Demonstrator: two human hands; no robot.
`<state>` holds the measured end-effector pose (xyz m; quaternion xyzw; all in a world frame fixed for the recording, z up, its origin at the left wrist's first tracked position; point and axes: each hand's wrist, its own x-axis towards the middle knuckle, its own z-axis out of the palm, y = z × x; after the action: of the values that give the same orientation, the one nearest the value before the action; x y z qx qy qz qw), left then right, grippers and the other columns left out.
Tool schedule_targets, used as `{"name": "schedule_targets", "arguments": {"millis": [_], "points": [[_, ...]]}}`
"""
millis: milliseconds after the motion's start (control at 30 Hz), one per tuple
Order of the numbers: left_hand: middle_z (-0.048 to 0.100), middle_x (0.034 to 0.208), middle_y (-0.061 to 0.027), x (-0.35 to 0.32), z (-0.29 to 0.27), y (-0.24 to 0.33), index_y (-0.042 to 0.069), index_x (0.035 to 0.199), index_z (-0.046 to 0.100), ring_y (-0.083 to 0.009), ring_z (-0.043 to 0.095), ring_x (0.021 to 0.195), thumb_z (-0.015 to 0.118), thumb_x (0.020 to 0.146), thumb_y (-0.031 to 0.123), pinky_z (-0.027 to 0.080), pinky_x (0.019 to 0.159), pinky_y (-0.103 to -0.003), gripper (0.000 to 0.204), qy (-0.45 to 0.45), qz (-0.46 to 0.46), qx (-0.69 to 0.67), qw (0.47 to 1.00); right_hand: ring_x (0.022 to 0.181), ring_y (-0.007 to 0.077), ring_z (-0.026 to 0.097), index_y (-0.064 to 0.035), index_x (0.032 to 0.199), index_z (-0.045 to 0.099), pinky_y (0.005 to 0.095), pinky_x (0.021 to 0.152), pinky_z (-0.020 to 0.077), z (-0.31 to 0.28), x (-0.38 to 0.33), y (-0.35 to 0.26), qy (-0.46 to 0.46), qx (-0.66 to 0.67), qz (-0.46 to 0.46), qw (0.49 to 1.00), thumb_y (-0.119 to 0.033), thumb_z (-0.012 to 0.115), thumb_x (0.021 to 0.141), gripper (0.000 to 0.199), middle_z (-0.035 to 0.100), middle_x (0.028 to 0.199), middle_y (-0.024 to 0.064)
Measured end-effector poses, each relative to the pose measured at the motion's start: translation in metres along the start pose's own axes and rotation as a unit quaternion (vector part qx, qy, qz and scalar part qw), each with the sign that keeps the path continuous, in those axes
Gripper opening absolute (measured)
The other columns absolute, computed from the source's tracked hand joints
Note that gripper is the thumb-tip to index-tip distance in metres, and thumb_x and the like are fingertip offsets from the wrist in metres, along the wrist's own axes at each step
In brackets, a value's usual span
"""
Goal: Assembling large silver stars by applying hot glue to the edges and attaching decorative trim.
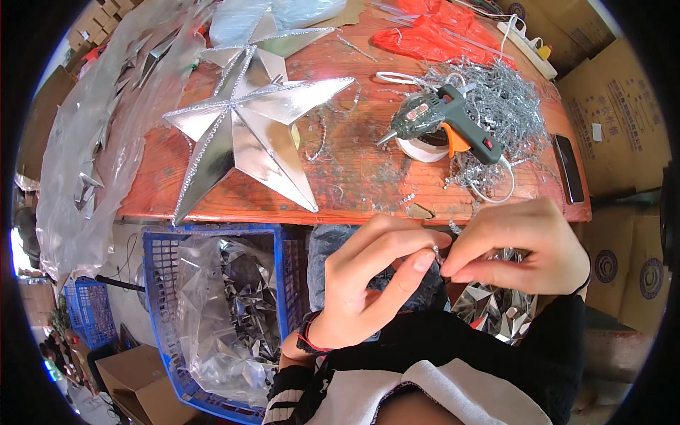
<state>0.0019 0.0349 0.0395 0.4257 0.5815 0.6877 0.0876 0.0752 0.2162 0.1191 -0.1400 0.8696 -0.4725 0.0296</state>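
Both hands' fingers (409,278) (485,230) pinch silver trim (438,253) (glittery, thin).

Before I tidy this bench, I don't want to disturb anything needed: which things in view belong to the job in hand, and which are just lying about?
Seemingly part of the job:
silvery piece between left hand and right hand
front star
glue gun
tinsel

Probably just lying about:
phone
red bag
cardboard boxes
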Motion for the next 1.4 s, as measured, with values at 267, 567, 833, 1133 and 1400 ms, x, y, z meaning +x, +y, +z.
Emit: {"name": "schedule_targets", "arguments": {"millis": [267, 567, 833, 1133, 1400], "points": [[0.061, 0.106, -0.0116, -0.008, 0.004, 0.001, -0.003, 0.107, 0.057, -0.016, 0.061, 0.087, 0.049, 0.092, 0.004, 0.049, 0.064, -0.023, 0.019, -0.008, -0.132, -0.141, 0.981, 0.068, 0.018, 0.063, -0.0049, 0.093, 0.064, 0.0276, 0.057, 0.0487, 0.008, 0.001, 0.008, 0.033, 0.017, -0.021, 0.999, -0.003, 0.069, 0.077, 0.016, 0.064, 0.079, 0.0072], [0.059, 0.11, -0.0146, -0.01, 0.013, -0.01, -0.003, 0.108, 0.056, -0.0172, 0.059, 0.092, 0.048, 0.093, 0.006, 0.05, 0.066, -0.024, 0.019, 0.018, -0.04, -0.12, 0.992, 0.067, 0.017, 0.063, -0.0037, 0.093, 0.063, 0.0252, 0.058, 0.0504, 0.015, -0.002, 0.015, 0.099, -0.049, -0.083, 0.99, -0.002, 0.069, 0.076, 0.018, 0.064, 0.08, 0.0077], [0.063, 0.098, -0.0205, -0.016, 0.01, 0.0, -0.003, 0.101, 0.054, -0.0172, 0.059, 0.077, 0.041, 0.095, 0.008, 0.047, 0.059, -0.024, 0.018, 0.095, -0.011, -0.224, 0.97, 0.069, 0.0108, 0.063, 0.0003, 0.093, 0.059, 0.0232, 0.059, 0.0516, 0.028, -0.02, 0.019, 0.079, 0.208, 0.045, 0.974, 0.0, 0.065, 0.082, 0.013, 0.065, 0.083, 0.0068], [0.041, 0.073, -0.0063, -0.025, -0.044, 0.026, 0.005, 0.096, 0.036, -0.0158, 0.036, 0.059, 0.031, 0.1, 0.019, 0.034, 0.043, -0.029, 0.016, 0.147, 0.097, -0.243, 0.954, 0.072, 0.0182, 0.067, 0.003, 0.091, 0.067, 0.0262, 0.062, 0.0525, 0.023, -0.03, 0.028, 0.004, 0.15, 0.072, 0.986, 0.002, 0.065, 0.078, 0.013, 0.068, 0.081, 0.0112], [0.031, 0.078, -0.0031, -0.043, -0.079, 0.035, 0.004, 0.094, 0.037, -0.0134, 0.025, 0.065, 0.033, 0.098, 0.015, 0.022, 0.055, -0.03, 0.012, 0.26, 0.178, -0.292, 0.903, 0.074, 0.0198, 0.062, -0.0018, 0.092, 0.067, 0.0293, 0.066, 0.0487, 0.029, -0.027, 0.042, -0.031, 0.082, 0.03, 0.996, -0.006, 0.066, 0.081, 0.012, 0.065, 0.083, 0.0078]]}}
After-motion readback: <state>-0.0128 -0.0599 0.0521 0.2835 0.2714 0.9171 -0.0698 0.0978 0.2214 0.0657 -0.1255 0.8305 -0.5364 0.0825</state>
